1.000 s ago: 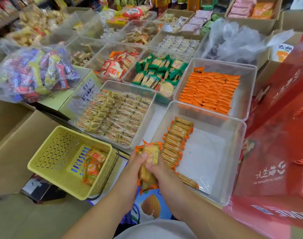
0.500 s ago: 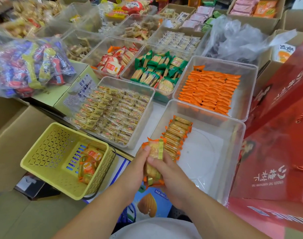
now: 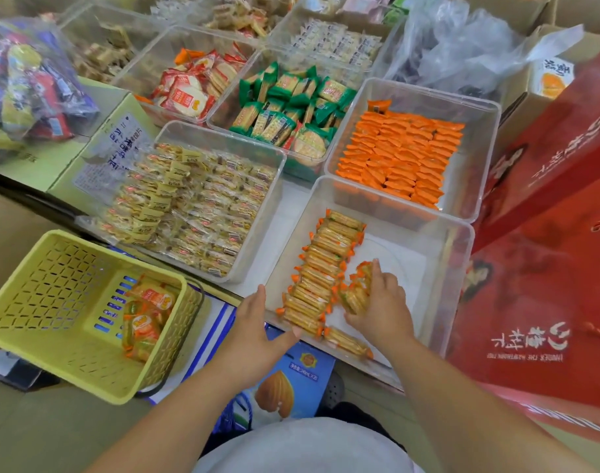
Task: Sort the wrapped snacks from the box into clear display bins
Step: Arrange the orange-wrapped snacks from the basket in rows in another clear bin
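Note:
A clear bin (image 3: 457, 268) in front of me holds a neat row of orange-ended wrapped crackers (image 3: 320, 268) along its left side. My right hand (image 3: 380, 307) is inside the bin and grips a small stack of the same crackers (image 3: 358, 290) set down beside the row. My left hand (image 3: 254, 331) rests with straight fingers on the bin's near-left corner and holds nothing. A yellow basket (image 3: 53, 302) at the left holds a few more orange-wrapped snacks (image 3: 145, 315).
Other clear bins stand behind: yellow-wrapped snacks (image 3: 189, 206), orange packets (image 3: 401, 155), green packets (image 3: 288, 107), red-and-white packets (image 3: 193, 87). Red gift bags (image 3: 547, 268) crowd the right side. A bag of mixed candy (image 3: 29, 83) lies on boxes at the far left.
Both hands held the cracker stack together in front of the bin. Now my right hand has carried it into the bin beside the row, and my left hand has let go.

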Available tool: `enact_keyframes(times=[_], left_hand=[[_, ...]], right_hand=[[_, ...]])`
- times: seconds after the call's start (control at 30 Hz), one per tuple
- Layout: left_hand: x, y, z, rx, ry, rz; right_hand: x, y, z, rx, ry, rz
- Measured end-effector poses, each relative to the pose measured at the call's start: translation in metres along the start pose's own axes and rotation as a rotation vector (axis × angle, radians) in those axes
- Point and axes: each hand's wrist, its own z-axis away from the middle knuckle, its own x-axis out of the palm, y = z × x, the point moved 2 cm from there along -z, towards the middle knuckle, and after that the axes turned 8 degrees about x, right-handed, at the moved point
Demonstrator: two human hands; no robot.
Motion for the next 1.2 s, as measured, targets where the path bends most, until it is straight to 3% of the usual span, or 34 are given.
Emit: enact_keyframes(times=[0.17, 0.33, 0.4, 0.53, 0.63, 0.77, 1.03, 1.2], left_hand=[[-0.004, -0.010, -0.002, 0.020, -0.046, -0.046], [-0.003, -0.016, -0.003, 0.035, -0.050, -0.061], [-0.003, -0.017, -0.004, 0.039, -0.052, -0.066], [-0.006, -0.020, -0.004, 0.036, -0.055, -0.073], [-0.005, -0.021, -0.004, 0.037, -0.054, -0.069], [-0.005, -0.021, -0.005, 0.037, -0.054, -0.067], [-0.006, -0.019, -0.004, 0.026, -0.067, -0.009], [-0.006, -0.016, -0.003, 0.020, -0.064, 0.033]], right_hand=[[0.006, 0.001, -0.003, -0.044, -0.101, 0.256], [0.005, 0.003, 0.000, -0.093, -0.156, 0.352], [0.004, 0.005, 0.000, -0.024, -0.224, 0.289], [-0.001, 0.005, -0.005, 0.195, -0.435, -0.079], [-0.002, 0.005, -0.006, 0.252, -0.380, -0.246], [0.003, 0.008, -0.002, 0.246, -0.347, -0.149], [0.003, 0.001, 0.005, 0.145, -0.418, -0.206], [0.001, 0.010, 0.009, 0.288, -0.367, -0.123]])
